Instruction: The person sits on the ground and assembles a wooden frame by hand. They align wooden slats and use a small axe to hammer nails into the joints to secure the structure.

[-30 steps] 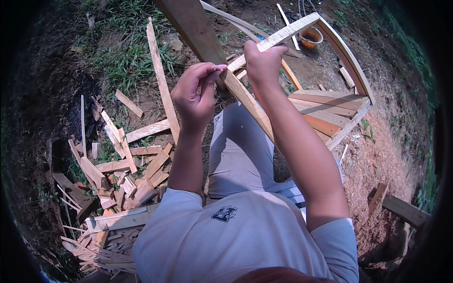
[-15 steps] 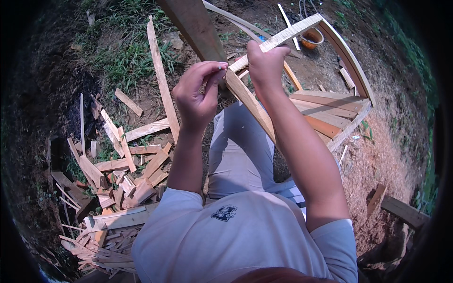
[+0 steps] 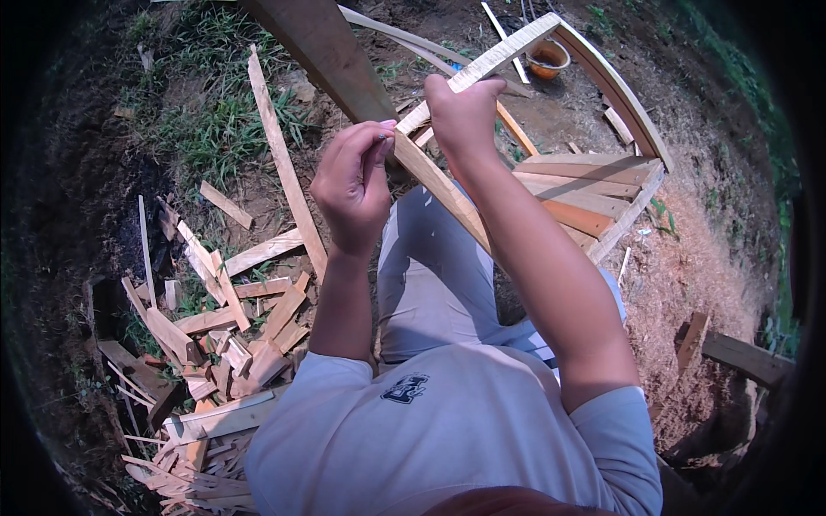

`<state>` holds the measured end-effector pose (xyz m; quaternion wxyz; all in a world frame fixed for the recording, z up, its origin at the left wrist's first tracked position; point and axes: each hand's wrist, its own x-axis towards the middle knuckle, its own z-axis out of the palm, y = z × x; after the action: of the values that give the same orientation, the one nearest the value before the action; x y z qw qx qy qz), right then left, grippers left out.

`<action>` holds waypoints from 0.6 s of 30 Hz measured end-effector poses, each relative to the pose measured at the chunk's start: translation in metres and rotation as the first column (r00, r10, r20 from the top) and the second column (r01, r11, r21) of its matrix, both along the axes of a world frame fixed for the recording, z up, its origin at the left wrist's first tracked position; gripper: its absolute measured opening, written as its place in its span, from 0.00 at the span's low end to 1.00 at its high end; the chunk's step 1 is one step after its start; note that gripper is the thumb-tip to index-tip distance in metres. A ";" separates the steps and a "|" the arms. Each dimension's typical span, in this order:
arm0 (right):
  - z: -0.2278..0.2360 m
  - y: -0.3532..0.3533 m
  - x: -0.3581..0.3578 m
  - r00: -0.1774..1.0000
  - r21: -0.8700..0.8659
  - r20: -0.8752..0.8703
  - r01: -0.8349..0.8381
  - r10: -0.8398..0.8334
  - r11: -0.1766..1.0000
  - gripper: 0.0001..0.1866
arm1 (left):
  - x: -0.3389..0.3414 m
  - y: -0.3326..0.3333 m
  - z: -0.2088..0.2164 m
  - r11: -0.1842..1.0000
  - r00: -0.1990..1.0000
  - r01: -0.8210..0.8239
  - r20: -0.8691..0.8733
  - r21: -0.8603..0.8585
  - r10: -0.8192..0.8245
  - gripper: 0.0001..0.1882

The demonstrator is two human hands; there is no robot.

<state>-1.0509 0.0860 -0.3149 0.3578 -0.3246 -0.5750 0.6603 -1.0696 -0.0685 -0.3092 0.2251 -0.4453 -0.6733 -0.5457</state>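
Head view, left hand [image 3: 353,176] pinching a tiny metallic piece [image 3: 389,138], right hand [image 3: 463,119] clasping a rough-grained, four-sided wooden frame [image 3: 506,53]

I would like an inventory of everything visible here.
Wooden frame: one, pale, upper right
Slats: several, brown and orange, within frame
Thick beam: one, brown, top centre
Bowl: one, orange, top right
Long plank: one, pale, left of centre
Offcuts: many, pale to brown, left
Thin strips: many, pale, lower left
Timber pieces: two, brown, lower right
Grass: patches, green, upper left
Shavings: uncountable, tan, right
Tiny object: one, greyish, by frame corner
Shirt: one, pale grey, bottom centre
Trousers: one pair, pale grey, centre
Left hand: one, bare, pinching tiny object
Right hand: one, bare, gripping frame
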 end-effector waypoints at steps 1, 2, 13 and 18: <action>0.001 0.000 0.000 1.000 0.001 -0.005 -0.001 0.001 1.000 0.31 | 0.000 0.001 -0.001 1.000 1.000 0.009 0.009 0.019 -0.010 0.07; 0.001 0.000 0.000 1.000 0.001 -0.007 0.000 0.000 1.000 0.32 | -0.001 0.003 -0.002 0.999 1.000 0.020 0.021 0.038 -0.021 0.06; 0.009 -0.002 0.006 0.998 0.015 0.067 0.006 -0.007 1.000 0.31 | -0.015 -0.007 -0.001 0.956 0.918 0.252 0.275 0.154 -0.286 0.07; -0.010 0.007 -0.002 0.995 -0.047 -0.094 -0.033 0.028 0.998 0.26 | -0.021 -0.006 -0.004 0.925 0.880 0.323 0.295 0.202 -0.372 0.06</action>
<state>-1.0527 0.0927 -0.3254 0.3662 -0.2931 -0.5464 0.6938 -1.0910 -0.0745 -0.3130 0.0404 -0.4443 -0.5683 -0.6914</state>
